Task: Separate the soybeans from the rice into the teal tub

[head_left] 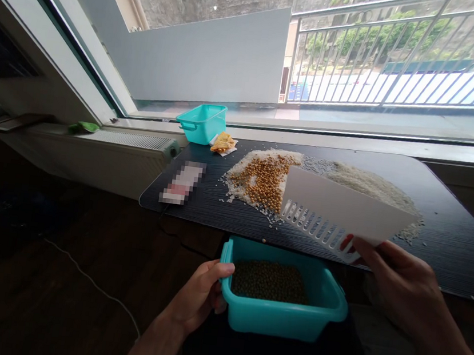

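My left hand (198,296) grips the left rim of a teal plastic tub (284,316) held below the front edge of the black table (462,240). The tub holds a layer of dark green beans (270,280). My right hand (397,283) pinches the lower corner of a white slotted scraper (336,213), which stands tilted on the table. Just left of the scraper lies a pile of yellow soybeans (262,180) mixed with white rice. More rice (366,182) spreads behind and to the right of the scraper.
A second teal tub (203,121) stands at the table's back left corner, with a yellow snack packet (223,141) beside it. A blurred flat object (182,182) lies at the table's left end. A radiator (120,140), a window and a balcony railing are behind.
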The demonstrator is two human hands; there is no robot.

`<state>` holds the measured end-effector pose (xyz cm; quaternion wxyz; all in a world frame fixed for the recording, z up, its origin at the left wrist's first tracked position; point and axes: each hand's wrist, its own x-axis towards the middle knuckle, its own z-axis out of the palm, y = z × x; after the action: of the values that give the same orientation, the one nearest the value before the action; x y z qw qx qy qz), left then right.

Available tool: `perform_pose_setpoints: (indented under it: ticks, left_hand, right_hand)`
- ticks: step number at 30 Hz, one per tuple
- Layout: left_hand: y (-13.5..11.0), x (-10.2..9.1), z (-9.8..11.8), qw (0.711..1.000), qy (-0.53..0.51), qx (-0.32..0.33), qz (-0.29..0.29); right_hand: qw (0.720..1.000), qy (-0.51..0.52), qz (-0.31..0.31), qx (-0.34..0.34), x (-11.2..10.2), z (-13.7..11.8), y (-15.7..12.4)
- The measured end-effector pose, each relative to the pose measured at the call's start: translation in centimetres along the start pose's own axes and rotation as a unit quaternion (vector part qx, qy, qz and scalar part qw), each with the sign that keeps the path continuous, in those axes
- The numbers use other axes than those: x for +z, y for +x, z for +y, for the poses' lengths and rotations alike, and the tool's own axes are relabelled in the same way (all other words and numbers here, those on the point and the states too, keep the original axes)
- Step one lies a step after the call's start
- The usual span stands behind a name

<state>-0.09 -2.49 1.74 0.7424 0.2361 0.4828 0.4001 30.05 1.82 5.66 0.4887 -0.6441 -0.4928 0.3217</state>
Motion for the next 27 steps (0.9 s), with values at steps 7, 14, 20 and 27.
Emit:
perform_pose_setpoints:
  ticks: [7, 14, 20, 27]
  left_hand:
    - [-0.1, 0.0, 0.1, 1.000, -0.001, 0.001, 0.002]
    - [-0.2, 0.1, 0.2, 1.000, -0.001, 0.000, 0.005]
    - [0.0, -0.1, 0.1, 1.000, -0.001, 0.000, 0.009]
    - [-0.1, 0.0, 0.4, 1.000, 0.002, 0.002, 0.017]
  right_hand:
    - [1.000, -0.020, 0.003, -0.001, -0.1, -0.1, 0.2]
    - [1.000, 0.006, -0.025, -0.006, 0.8, -0.8, 0.5]
    - [1.000, -0.017, -0.020, -0.010, 0.8, -1.2, 0.6]
    - [0.998, -0.017, -0.060, -0.016, 1.9, -1.9, 0.9]
